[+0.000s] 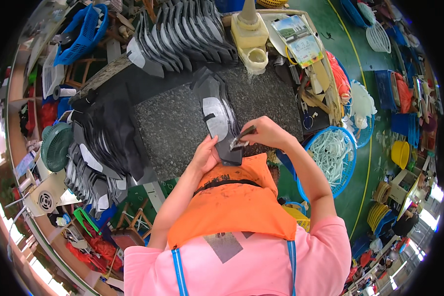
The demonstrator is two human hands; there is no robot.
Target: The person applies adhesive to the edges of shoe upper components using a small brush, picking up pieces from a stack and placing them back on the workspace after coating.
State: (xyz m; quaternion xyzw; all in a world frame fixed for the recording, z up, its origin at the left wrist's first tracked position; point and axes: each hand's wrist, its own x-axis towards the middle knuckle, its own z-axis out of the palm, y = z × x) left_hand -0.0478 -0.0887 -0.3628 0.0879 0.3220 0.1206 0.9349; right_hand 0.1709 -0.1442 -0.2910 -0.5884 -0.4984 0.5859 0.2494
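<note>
A stack of dark grey shoe-upper pieces with light grey patches [216, 117] lies lengthwise on the dark speckled work board [165, 130], its near end reaching the board's edge by my orange apron. My left hand [205, 155] holds the stack's near left side, thumb on top and the other fingers partly hidden. My right hand [265, 132] is closed around a short brush [245, 136] with a dark handle. Its whitish tip is at the right edge of the top piece; whether it touches is too small to tell.
Fanned grey pieces [182, 37] lie at the far side, and more dark pieces [103, 133] hang over the left. A cream, glue-crusted pot [255, 56] stands at the back. Right of the board are scissors [308, 120] and a blue basket [351, 165] of white strips.
</note>
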